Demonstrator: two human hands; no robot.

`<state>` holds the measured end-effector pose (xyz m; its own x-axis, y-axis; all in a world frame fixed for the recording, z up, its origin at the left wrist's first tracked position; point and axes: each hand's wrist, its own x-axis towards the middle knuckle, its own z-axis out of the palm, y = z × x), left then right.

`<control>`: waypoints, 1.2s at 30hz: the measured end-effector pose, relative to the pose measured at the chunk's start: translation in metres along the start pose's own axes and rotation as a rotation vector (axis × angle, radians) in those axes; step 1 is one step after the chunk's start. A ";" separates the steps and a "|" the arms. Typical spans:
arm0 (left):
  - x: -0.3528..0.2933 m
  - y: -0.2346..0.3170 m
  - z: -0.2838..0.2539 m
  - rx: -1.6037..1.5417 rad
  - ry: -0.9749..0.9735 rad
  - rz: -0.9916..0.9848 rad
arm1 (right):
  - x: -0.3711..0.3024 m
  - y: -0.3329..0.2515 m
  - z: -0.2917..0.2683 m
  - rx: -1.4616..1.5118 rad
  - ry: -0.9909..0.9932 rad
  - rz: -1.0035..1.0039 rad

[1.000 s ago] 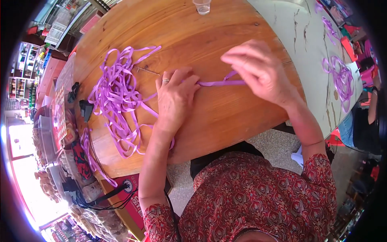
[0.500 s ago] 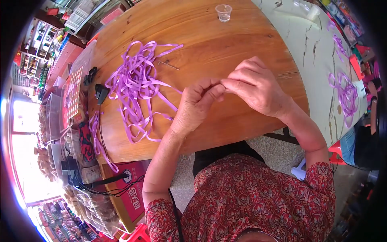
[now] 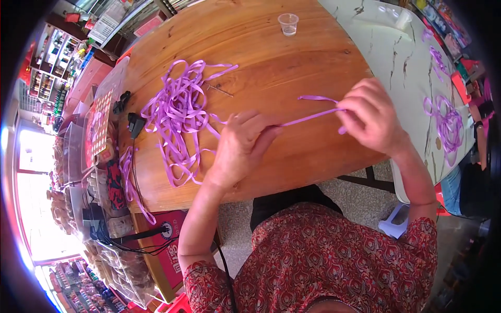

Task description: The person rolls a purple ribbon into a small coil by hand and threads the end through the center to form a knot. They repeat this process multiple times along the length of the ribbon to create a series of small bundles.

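Note:
A narrow purple ribbon (image 3: pixel 311 118) is stretched between my two hands above the wooden table. My left hand (image 3: pixel 242 143) is closed on it, thumb against the fingers. Fingers pinched, my right hand (image 3: pixel 373 115) grips the ribbon's other end, and a short loose tail of it sticks out to the left. To the left of my left hand lies a tangled heap of purple ribbon (image 3: pixel 177 107), with a strand running toward that hand. Beside the heap rests a thin metal pin-like piece (image 3: pixel 220 91).
A clear plastic cup (image 3: pixel 288 24) stands at the far side of the wooden table (image 3: pixel 261 62). Black clip-like items (image 3: pixel 135 124) lie at the left edge. On the marble-patterned table (image 3: pixel 383 62) at right lies more purple ribbon (image 3: pixel 446 125). Packed goods crowd the left.
My hands were together at the fingertips and have drawn apart, the right one moving rightward. A taut length of ribbon now shows between them.

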<state>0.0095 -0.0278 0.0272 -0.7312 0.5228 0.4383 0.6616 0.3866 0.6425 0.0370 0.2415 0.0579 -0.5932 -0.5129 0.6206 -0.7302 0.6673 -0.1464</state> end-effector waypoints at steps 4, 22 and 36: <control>-0.014 -0.007 -0.026 0.096 0.050 -0.015 | -0.020 0.016 -0.026 -0.016 0.049 0.104; -0.061 -0.030 -0.088 0.199 0.217 -0.208 | -0.122 0.085 -0.091 0.294 0.445 0.804; -0.053 -0.040 -0.067 0.007 0.199 -0.246 | -0.067 0.067 -0.110 2.055 0.722 0.311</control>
<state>0.0104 -0.1215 0.0202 -0.8870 0.2542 0.3854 0.4617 0.4886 0.7403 0.0656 0.3801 0.0915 -0.8930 0.0225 0.4494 -0.1974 -0.9172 -0.3462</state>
